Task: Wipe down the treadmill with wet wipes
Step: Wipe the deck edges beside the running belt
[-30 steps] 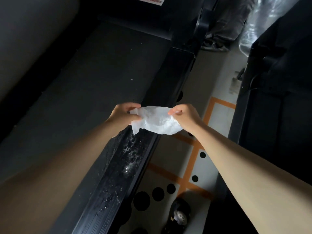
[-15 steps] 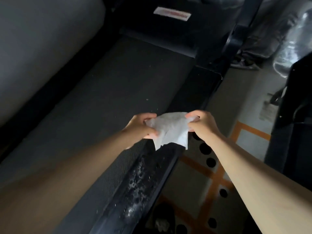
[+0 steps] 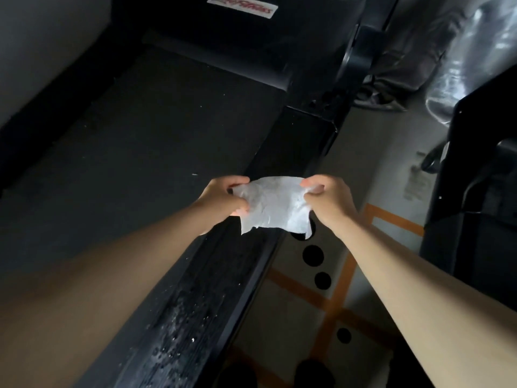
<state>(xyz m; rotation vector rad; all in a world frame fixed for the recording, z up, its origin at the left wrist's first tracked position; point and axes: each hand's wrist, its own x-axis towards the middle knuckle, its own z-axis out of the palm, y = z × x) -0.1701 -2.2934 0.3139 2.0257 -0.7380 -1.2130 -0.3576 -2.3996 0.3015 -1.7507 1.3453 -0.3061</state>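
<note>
while held aloft, wet wipe [image 3: 275, 204]: stretched and crumpled between both hands, long axis left to right, lower edge hanging free, touching nothing below.
treadmill [image 3: 167, 121]: below and ahead of the hands, dark belt running away toward the motor cover [image 3: 223, 37].
right side rail [image 3: 207, 289]: directly under the wipe, long axis from bottom left up and away to the far right; ribbed, with wet-looking specks [image 3: 181, 326] on the near stretch.
left hand [image 3: 223, 197]: curled on the wipe's left edge, pinching it; sits over the rail's inner edge, beside the belt.
right hand [image 3: 327, 198]: curled on the wipe's right edge, pinching likewise; sits past the rail's outer edge, over the floor [image 3: 307, 317].
nearer hand: left, by a little, judged from where each lies over the rail.
step in hand: probably opening the wipe flat before pressing down.
next move: calls for a drop straight down, then strokes along the rail's length, not across.
</note>
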